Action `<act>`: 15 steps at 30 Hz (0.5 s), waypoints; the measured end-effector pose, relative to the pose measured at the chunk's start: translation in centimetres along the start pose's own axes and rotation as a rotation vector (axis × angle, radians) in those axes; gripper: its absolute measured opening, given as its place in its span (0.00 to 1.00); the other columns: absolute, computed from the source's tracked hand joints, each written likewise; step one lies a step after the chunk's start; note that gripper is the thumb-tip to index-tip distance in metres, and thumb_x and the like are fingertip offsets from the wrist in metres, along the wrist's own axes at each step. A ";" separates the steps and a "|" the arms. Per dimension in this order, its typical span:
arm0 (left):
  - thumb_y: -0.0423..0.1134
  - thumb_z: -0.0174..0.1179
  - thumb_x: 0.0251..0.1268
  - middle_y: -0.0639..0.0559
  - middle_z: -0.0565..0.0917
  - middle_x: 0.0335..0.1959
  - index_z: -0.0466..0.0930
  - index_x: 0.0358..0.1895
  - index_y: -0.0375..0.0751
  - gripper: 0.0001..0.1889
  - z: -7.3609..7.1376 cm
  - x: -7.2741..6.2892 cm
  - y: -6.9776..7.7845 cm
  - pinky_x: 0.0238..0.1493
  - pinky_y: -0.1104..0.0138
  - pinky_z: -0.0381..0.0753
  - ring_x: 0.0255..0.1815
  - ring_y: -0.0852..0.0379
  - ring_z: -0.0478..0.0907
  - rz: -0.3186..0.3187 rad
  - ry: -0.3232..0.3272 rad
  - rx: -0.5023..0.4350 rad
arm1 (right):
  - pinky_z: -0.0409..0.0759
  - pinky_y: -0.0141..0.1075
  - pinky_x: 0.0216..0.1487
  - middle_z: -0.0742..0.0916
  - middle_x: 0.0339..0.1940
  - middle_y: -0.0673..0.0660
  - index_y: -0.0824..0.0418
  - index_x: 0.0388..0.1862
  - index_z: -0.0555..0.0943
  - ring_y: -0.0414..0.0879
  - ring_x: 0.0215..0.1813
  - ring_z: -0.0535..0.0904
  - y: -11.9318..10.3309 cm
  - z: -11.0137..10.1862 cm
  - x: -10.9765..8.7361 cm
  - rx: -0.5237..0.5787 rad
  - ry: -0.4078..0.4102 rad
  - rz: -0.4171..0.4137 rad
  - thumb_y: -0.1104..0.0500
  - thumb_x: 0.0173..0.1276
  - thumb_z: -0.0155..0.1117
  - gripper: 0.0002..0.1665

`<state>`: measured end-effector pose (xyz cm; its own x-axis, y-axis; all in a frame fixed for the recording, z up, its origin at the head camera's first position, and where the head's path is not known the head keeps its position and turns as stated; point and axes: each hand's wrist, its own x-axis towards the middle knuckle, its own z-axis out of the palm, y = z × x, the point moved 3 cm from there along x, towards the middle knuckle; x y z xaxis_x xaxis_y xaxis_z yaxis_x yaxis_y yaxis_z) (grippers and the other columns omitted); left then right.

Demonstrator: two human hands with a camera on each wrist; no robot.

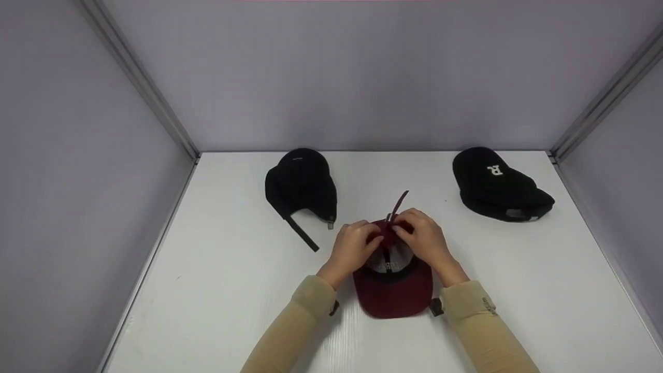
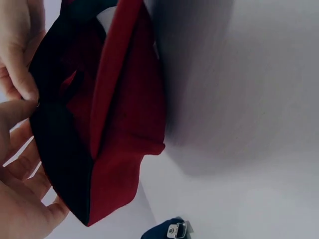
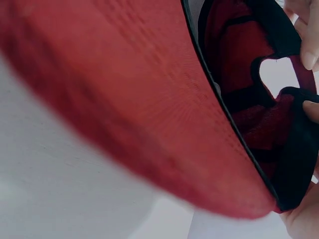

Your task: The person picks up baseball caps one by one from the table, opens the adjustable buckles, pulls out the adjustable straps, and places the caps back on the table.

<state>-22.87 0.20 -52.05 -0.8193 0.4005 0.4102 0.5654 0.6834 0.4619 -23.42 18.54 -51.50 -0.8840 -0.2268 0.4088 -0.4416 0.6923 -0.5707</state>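
Observation:
A dark red baseball cap (image 1: 396, 300) lies on the table, its brim toward the person and its inside facing up. Its back strap (image 1: 400, 202) sticks out past the hands, with a metal buckle (image 1: 389, 217) at its base. With thumb and fingers, my left hand (image 1: 355, 246) pinches the cap's back edge on the left. Opposite it, my right hand (image 1: 427, 241) pinches the same edge beside the buckle. In the right wrist view, the back opening shows between black sweatband (image 3: 299, 154) and strap. Fingertips partly hide the buckle.
A black cap (image 1: 305, 181) with its strap hanging loose lies at the back left. Another black cap (image 1: 492, 186) with a white letter R lies at the back right. Grey walls enclose the white table (image 1: 222, 290) at the back and sides.

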 end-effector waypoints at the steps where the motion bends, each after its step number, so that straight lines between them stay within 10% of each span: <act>1: 0.41 0.65 0.66 0.55 0.84 0.35 0.87 0.39 0.44 0.06 0.0 0.0 0.0 0.41 0.61 0.77 0.35 0.59 0.81 0.004 0.010 0.004 | 0.79 0.44 0.44 0.84 0.41 0.52 0.57 0.38 0.85 0.47 0.44 0.81 0.0 0.0 0.0 0.000 0.005 -0.002 0.62 0.65 0.71 0.04; 15: 0.37 0.66 0.63 0.54 0.84 0.32 0.86 0.36 0.43 0.03 -0.7 -0.2 0.1 0.39 0.62 0.78 0.32 0.59 0.80 0.010 0.084 -0.028 | 0.80 0.44 0.38 0.86 0.36 0.53 0.60 0.37 0.85 0.48 0.37 0.82 0.1 -0.2 0.1 -0.024 0.174 0.015 0.64 0.62 0.72 0.04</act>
<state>-22.57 -0.25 -51.60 -0.8034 0.3542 0.4786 0.5770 0.6616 0.4790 -23.51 18.70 -51.39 -0.8494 -0.0956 0.5190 -0.4230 0.7115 -0.5611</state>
